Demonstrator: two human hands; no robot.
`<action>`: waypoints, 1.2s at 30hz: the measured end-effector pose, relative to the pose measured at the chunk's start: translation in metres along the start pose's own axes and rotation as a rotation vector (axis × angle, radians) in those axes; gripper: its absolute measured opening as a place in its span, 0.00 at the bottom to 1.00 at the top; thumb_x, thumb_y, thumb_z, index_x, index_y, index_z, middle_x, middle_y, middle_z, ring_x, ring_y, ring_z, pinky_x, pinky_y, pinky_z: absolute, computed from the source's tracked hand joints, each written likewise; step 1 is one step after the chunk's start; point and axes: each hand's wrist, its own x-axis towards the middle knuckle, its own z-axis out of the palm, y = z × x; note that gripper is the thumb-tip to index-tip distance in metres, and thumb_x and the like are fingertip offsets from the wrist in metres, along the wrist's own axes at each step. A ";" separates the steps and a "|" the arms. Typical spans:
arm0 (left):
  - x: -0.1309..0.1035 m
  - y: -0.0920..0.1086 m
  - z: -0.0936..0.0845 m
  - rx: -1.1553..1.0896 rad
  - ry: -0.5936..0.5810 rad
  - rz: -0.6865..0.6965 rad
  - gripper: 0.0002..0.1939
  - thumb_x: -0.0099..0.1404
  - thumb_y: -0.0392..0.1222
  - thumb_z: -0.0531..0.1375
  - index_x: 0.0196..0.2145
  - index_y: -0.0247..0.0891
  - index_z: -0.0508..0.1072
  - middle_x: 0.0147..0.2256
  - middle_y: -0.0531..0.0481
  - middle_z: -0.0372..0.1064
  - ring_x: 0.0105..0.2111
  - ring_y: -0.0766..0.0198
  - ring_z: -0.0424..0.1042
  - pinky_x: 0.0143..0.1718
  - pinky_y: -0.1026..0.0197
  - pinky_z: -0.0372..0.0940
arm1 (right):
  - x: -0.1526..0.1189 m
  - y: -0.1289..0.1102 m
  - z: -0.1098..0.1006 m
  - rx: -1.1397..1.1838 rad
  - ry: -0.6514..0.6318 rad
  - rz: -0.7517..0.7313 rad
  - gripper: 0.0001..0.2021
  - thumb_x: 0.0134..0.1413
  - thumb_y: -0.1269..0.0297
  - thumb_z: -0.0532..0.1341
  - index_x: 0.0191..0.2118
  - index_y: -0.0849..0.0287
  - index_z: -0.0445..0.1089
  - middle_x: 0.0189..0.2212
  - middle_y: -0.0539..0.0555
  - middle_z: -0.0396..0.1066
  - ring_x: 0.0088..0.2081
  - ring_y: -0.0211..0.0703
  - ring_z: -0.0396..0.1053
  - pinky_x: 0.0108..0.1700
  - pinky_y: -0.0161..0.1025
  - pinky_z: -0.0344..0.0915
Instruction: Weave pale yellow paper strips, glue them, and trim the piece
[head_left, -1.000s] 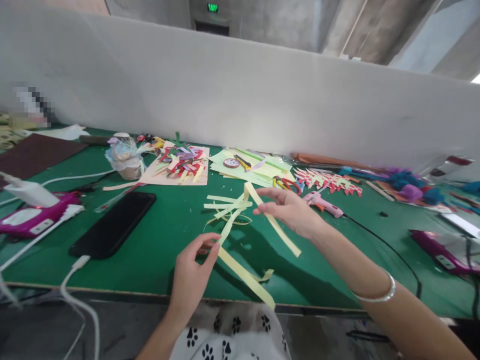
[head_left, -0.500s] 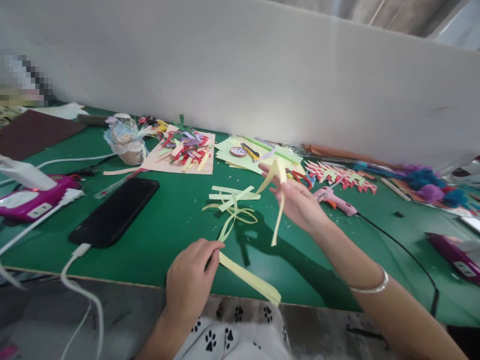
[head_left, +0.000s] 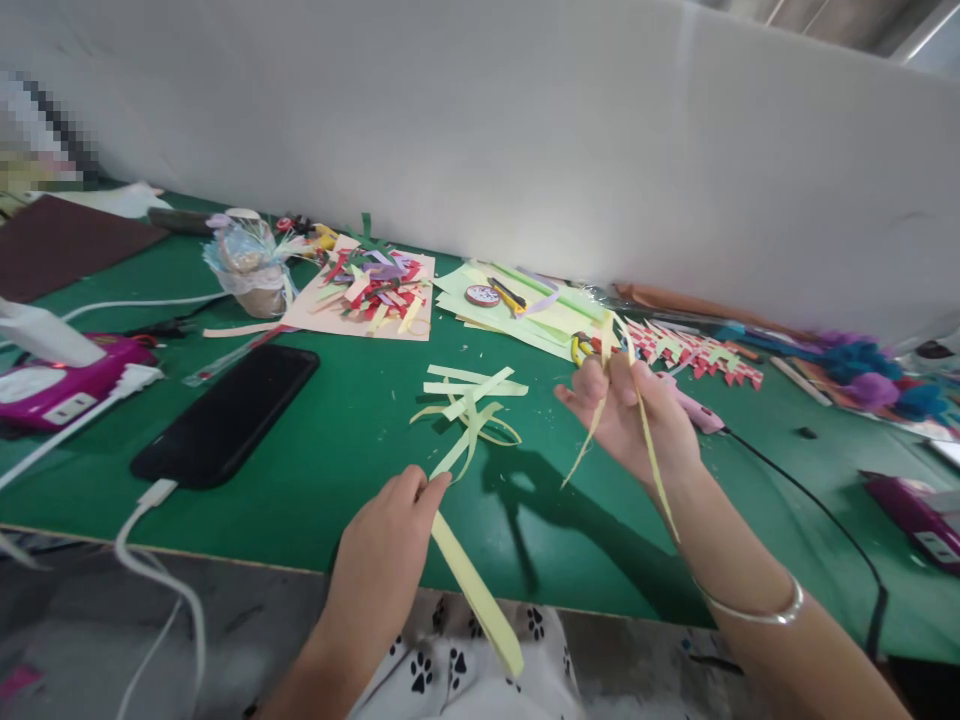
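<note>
Near the table's front edge, my left hand (head_left: 390, 530) is closed on a pale yellow paper strip (head_left: 480, 600) that hangs down over the edge toward my lap. Thin light green strips (head_left: 466, 448) stick out from the far side of the same hand. Raised above the table to the right, my right hand (head_left: 637, 410) pinches another yellow paper strip (head_left: 654, 450); it is folded over the fingers and two narrow ends dangle. Between the hands, several pale green paper strips (head_left: 480, 388) lie crossed and curled on the green table (head_left: 360, 400).
A black phone (head_left: 229, 415) on a white cable and a magenta power strip (head_left: 82, 375) are at left. Paper scraps (head_left: 382, 290) are heaped on a pink sheet. Behind my right hand lie a pink glue gun (head_left: 701, 408) and a zigzag red-and-white paper piece (head_left: 682, 345).
My right hand has moved right and turned palm up, carrying its strip away from the pile. The strip in my left hand now hangs more steeply.
</note>
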 end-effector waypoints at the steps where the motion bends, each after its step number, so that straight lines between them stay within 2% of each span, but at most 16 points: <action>1: 0.001 -0.001 -0.001 -0.028 -0.020 0.003 0.26 0.54 0.20 0.44 0.44 0.40 0.68 0.32 0.50 0.64 0.28 0.65 0.66 0.21 0.68 0.52 | -0.001 0.003 -0.002 0.017 -0.002 0.015 0.18 0.47 0.50 0.61 0.17 0.54 0.58 0.21 0.48 0.60 0.26 0.37 0.59 0.44 0.43 0.63; 5: 0.006 -0.009 0.002 -0.219 -0.057 0.024 0.15 0.61 0.27 0.44 0.34 0.39 0.68 0.31 0.51 0.62 0.26 0.66 0.64 0.22 0.68 0.54 | -0.007 0.013 -0.010 0.006 -0.044 0.106 0.17 0.49 0.51 0.60 0.19 0.56 0.60 0.22 0.48 0.62 0.22 0.34 0.59 0.37 0.40 0.66; 9: 0.008 -0.020 0.009 -0.419 0.033 0.061 0.14 0.65 0.33 0.44 0.32 0.38 0.67 0.32 0.50 0.63 0.28 0.67 0.65 0.26 0.67 0.58 | -0.019 0.014 -0.017 -0.122 -0.195 0.180 0.16 0.55 0.52 0.55 0.27 0.58 0.66 0.25 0.50 0.67 0.22 0.33 0.63 0.29 0.36 0.64; 13: 0.008 -0.027 0.000 -0.480 0.137 0.185 0.14 0.65 0.33 0.44 0.32 0.38 0.68 0.32 0.51 0.63 0.28 0.67 0.65 0.28 0.67 0.58 | -0.028 0.006 -0.014 -0.382 -0.333 0.237 0.15 0.60 0.55 0.50 0.35 0.59 0.67 0.21 0.49 0.65 0.22 0.34 0.64 0.26 0.33 0.61; 15: 0.009 -0.029 -0.010 -0.445 0.191 0.256 0.14 0.65 0.33 0.45 0.31 0.38 0.69 0.31 0.51 0.64 0.28 0.68 0.65 0.28 0.67 0.58 | -0.030 0.003 -0.011 -0.567 -0.380 0.180 0.14 0.61 0.56 0.50 0.35 0.59 0.67 0.24 0.50 0.65 0.26 0.35 0.64 0.29 0.33 0.61; 18: 0.010 -0.032 -0.027 -0.392 0.245 0.333 0.13 0.64 0.31 0.47 0.31 0.39 0.69 0.31 0.52 0.65 0.27 0.68 0.64 0.27 0.67 0.56 | -0.031 0.004 -0.010 -0.764 -0.423 0.062 0.15 0.61 0.57 0.50 0.30 0.59 0.68 0.33 0.54 0.65 0.33 0.37 0.63 0.34 0.35 0.60; 20: 0.009 -0.034 -0.037 -0.373 0.279 0.373 0.13 0.63 0.30 0.47 0.31 0.40 0.69 0.32 0.53 0.65 0.27 0.68 0.64 0.27 0.67 0.56 | -0.032 0.006 -0.011 -0.792 -0.417 0.035 0.17 0.61 0.57 0.48 0.28 0.60 0.67 0.39 0.56 0.63 0.35 0.38 0.63 0.36 0.36 0.60; 23: 0.006 -0.034 -0.049 -0.374 0.315 0.407 0.14 0.62 0.29 0.47 0.29 0.41 0.69 0.31 0.53 0.66 0.27 0.68 0.63 0.28 0.67 0.56 | -0.034 0.010 -0.015 -0.802 -0.373 -0.014 0.16 0.62 0.58 0.48 0.27 0.59 0.64 0.41 0.56 0.62 0.45 0.43 0.61 0.42 0.39 0.60; 27: 0.002 -0.035 -0.060 -0.453 0.325 0.412 0.13 0.62 0.32 0.48 0.27 0.42 0.70 0.29 0.54 0.66 0.26 0.70 0.64 0.27 0.69 0.56 | -0.040 0.012 -0.018 -0.827 -0.375 -0.093 0.13 0.61 0.61 0.49 0.26 0.58 0.60 0.39 0.56 0.61 0.57 0.48 0.49 0.49 0.42 0.56; 29: 0.001 -0.035 -0.064 -0.510 0.300 0.415 0.13 0.63 0.35 0.48 0.26 0.42 0.70 0.29 0.54 0.66 0.26 0.70 0.64 0.27 0.70 0.57 | -0.043 0.013 -0.018 -0.836 -0.386 -0.123 0.13 0.61 0.61 0.50 0.26 0.58 0.60 0.42 0.57 0.59 0.58 0.50 0.48 0.48 0.43 0.57; 32: 0.002 -0.035 -0.067 -0.578 0.255 0.408 0.14 0.65 0.39 0.49 0.25 0.43 0.70 0.29 0.54 0.66 0.25 0.70 0.64 0.25 0.72 0.57 | -0.045 0.014 -0.015 -0.840 -0.410 -0.156 0.14 0.60 0.59 0.50 0.26 0.58 0.61 0.47 0.58 0.56 0.56 0.51 0.50 0.46 0.44 0.58; 36: 0.005 -0.034 -0.070 -0.626 0.229 0.441 0.14 0.64 0.38 0.49 0.24 0.43 0.70 0.27 0.54 0.65 0.24 0.71 0.64 0.25 0.73 0.58 | -0.046 0.015 -0.013 -0.837 -0.409 -0.174 0.15 0.61 0.59 0.50 0.26 0.59 0.61 0.49 0.58 0.56 0.55 0.51 0.52 0.45 0.44 0.60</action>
